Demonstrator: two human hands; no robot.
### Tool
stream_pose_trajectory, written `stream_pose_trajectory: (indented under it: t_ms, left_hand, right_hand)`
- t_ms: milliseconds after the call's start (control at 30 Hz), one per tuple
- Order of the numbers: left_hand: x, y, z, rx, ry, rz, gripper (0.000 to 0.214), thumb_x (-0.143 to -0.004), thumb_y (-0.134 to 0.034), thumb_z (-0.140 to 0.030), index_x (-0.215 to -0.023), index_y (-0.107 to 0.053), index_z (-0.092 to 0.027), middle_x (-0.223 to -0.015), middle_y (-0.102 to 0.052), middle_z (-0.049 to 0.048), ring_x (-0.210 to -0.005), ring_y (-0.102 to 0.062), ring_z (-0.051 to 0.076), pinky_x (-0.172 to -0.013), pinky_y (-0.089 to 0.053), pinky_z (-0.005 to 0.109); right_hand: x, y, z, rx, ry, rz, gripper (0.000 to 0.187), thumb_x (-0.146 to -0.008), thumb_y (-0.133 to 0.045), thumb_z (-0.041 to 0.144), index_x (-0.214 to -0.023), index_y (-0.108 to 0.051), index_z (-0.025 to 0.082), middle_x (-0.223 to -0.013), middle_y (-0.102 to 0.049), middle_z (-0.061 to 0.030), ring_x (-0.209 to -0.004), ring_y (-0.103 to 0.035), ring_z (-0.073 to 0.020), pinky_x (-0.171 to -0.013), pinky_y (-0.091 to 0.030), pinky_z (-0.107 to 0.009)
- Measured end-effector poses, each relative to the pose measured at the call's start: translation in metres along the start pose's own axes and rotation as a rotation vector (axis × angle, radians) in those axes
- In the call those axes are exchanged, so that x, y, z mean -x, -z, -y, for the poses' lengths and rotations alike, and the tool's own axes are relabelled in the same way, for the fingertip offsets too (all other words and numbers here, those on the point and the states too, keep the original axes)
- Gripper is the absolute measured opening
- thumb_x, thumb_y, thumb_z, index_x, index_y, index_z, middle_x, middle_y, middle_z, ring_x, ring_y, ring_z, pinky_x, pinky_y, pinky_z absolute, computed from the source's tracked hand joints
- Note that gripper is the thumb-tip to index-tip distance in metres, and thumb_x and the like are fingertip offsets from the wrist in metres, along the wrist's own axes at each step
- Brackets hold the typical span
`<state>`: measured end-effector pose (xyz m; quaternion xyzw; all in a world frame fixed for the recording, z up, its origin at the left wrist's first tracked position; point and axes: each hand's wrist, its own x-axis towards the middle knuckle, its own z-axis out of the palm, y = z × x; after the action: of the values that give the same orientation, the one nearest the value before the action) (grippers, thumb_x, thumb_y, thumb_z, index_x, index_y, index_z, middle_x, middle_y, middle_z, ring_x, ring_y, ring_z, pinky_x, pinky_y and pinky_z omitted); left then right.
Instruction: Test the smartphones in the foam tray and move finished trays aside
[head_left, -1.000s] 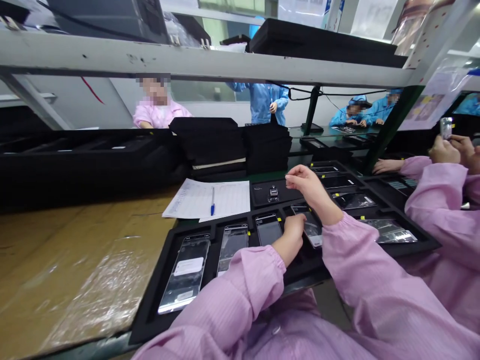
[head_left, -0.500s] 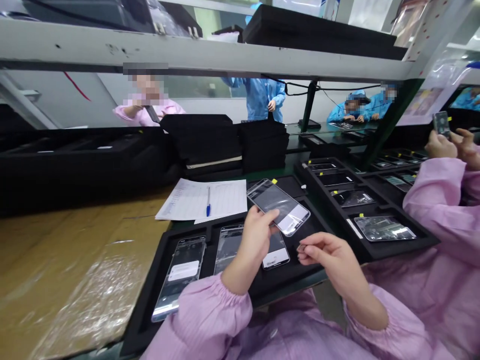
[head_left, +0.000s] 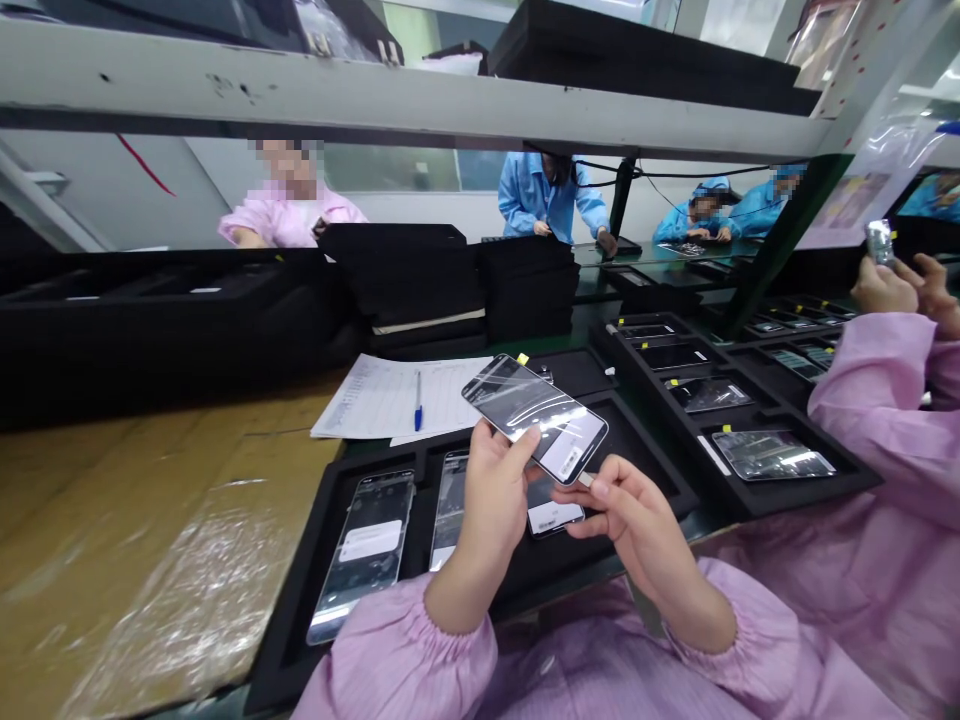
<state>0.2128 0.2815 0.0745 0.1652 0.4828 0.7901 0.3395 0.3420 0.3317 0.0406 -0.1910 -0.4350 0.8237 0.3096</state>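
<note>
Working across the table (head_left: pixel 589 315), both hands full

Along the table's front edge sits a black tray (head_left: pixel 645 440). At its left end a flat-lying phone (head_left: pixel 364 555) fills one slot, two more farther along. Over the tray's middle I see the held phone (head_left: pixel 546 405), tilted. The left hand (head_left: pixel 495 490) has it, thumb pressed on the glass, fingers beneath. The right hand's (head_left: pixel 637 530) grip is pressed together, pinching a small pale piece (head_left: pixel 586 480) at the phone's near corner. Handling of this phone looks partway: out of the tray, piece at its edge, not yet laid down; whether the piece is seated I cannot tell.
</note>
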Motion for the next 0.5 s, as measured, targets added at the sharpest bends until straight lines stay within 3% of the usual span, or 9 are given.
stream_pose_trajectory:
  t_ms: [233, 500]
  left_hand:
    - [0.002, 0.001, 0.0, -0.027, -0.091, 0.009, 0.049, -0.07, -0.073, -0.029, -0.11, -0.046, -0.02, -0.101, -0.066, 0.0054, -0.087, -0.067, 0.021, -0.058, -0.053, 0.024]
    - [0.007, -0.001, 0.006, -0.009, -0.036, 0.063, 0.05, -0.072, -0.072, -0.029, -0.115, -0.048, -0.021, -0.107, -0.066, 0.0071, -0.087, -0.067, 0.021, -0.06, -0.056, 0.027]
  right_hand:
    - [-0.002, 0.003, -0.009, 0.023, 0.014, 0.002, 0.037, -0.075, -0.079, 0.041, -0.074, -0.052, 0.016, -0.089, -0.071, -0.006, -0.096, -0.07, -0.0229, -0.063, -0.061, -0.024]
    - [-0.007, 0.012, -0.019, 0.09, 0.043, -0.004, 0.038, -0.073, -0.079, 0.045, -0.08, -0.055, 0.017, -0.089, -0.069, -0.0065, -0.088, -0.07, -0.0232, -0.06, -0.062, -0.028]
